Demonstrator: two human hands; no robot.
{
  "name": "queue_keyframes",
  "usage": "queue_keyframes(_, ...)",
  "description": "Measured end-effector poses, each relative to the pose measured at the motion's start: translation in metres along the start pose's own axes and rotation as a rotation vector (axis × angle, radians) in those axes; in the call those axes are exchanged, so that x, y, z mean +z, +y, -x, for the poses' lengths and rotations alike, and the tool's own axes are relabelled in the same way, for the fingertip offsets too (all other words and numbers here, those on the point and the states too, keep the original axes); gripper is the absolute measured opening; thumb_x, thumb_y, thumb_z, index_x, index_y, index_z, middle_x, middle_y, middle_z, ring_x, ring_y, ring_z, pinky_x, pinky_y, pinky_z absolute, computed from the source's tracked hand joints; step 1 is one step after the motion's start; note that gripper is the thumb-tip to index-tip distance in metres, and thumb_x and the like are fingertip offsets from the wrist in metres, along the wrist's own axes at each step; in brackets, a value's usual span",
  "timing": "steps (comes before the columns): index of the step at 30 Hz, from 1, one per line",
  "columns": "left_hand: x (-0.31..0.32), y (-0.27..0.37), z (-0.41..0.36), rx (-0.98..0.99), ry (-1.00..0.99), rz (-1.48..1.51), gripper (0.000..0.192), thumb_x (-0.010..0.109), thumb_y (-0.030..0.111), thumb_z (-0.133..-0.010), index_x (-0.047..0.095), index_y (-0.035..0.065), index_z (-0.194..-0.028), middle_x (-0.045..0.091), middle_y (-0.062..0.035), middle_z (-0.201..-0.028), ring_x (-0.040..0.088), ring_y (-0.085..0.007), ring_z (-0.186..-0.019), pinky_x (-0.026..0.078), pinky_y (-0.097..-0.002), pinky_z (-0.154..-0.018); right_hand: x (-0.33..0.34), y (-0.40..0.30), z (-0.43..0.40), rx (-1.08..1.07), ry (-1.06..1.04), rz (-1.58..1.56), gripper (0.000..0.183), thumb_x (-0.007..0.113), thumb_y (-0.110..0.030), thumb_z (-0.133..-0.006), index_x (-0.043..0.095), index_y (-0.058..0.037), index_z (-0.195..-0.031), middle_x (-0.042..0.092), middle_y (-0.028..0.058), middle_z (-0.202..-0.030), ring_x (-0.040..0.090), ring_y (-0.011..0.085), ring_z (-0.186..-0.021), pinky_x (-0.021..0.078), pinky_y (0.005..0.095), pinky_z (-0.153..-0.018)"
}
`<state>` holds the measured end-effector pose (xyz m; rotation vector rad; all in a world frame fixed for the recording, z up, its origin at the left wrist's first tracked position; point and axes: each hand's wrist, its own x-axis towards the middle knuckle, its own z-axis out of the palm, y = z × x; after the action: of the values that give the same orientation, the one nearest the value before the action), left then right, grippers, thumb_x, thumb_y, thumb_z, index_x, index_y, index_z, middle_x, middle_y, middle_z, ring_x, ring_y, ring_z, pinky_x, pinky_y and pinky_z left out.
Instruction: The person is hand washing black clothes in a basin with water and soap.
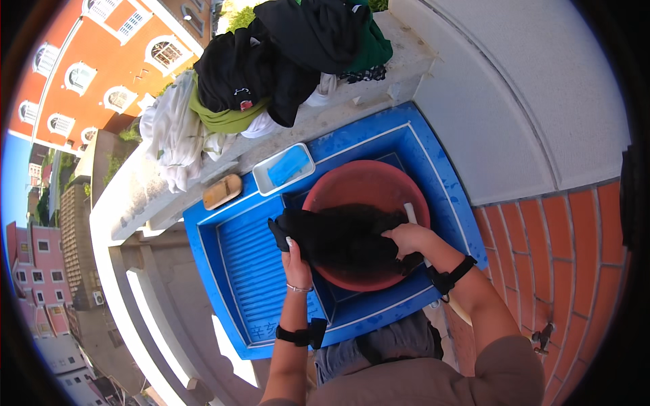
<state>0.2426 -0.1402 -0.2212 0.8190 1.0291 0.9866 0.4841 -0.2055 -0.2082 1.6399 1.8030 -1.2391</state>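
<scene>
A black garment (345,238) lies bunched across a round red plastic basin (345,185), and one end of it reaches past the basin's left rim. My left hand (297,264) grips that end near the ribbed washboard (254,264). At the basin's right side my right hand (409,238) holds the other end of the garment, its fingertips partly hidden by the dark cloth. A white stick-like piece (410,212), perhaps a hose end, shows just behind my right hand. The basin stands in the deeper bay of a blue laundry sink (447,203).
On the sink's far edge are a wooden scrubbing brush (222,191) and a white tray (259,175) holding a blue item (288,165). Black, green and white clothes (284,66) are heaped on the ledge (406,51) beyond. A tap (543,337) juts from the tiled wall at right.
</scene>
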Motion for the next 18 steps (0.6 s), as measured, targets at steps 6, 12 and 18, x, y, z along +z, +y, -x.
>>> queue_keyframes(6, 0.044, 0.027, 0.019, -0.108, -0.349, 0.21, 0.045, 0.033, 0.029, -0.087, 0.025, 0.005, -0.125, 0.038, -0.0077, -0.122, 0.038, -0.0206, -0.111, 0.029, -0.0323, -0.093, 0.015, -0.007, -0.063, -0.339, 1.033, -0.242, 0.055, 0.065, -0.016, -0.065, 0.043, -0.0074, -0.115, 0.053, 0.015, -0.098, 0.048, 0.0279, -0.098, 0.0341, 0.0341, -0.087)
queue_keyframes(12, 0.013, 0.023, -0.011, -0.057, -0.248, 0.013, 0.047, 0.043, 0.026, -0.084, 0.03, 0.0009, -0.121, 0.042, -0.0106, -0.118, 0.041, -0.0222, -0.107, 0.032, -0.0306, -0.09, 0.001, 0.028, -0.06, -0.266, 0.486, -1.24, 0.028, 0.06, -0.007, -0.066, 0.052, -0.0023, -0.092, 0.054, 0.009, -0.087, 0.049, 0.0142, -0.085, 0.0376, 0.0248, -0.076)
queue_keyframes(18, 0.002, -0.079, -0.05, -0.034, -0.169, -1.173, 0.043, 0.058, 0.035, -0.073, 0.051, -0.0074, -0.072, 0.052, -0.0277, -0.082, 0.052, -0.0383, -0.076, 0.043, -0.0374, -0.067, 0.013, 0.03, -0.095, 0.091, 1.362, -1.203, 0.033, 0.054, -0.001, -0.065, 0.046, -0.0074, -0.096, 0.049, 0.0117, -0.093, 0.046, 0.0249, -0.094, 0.0364, 0.0308, -0.08)
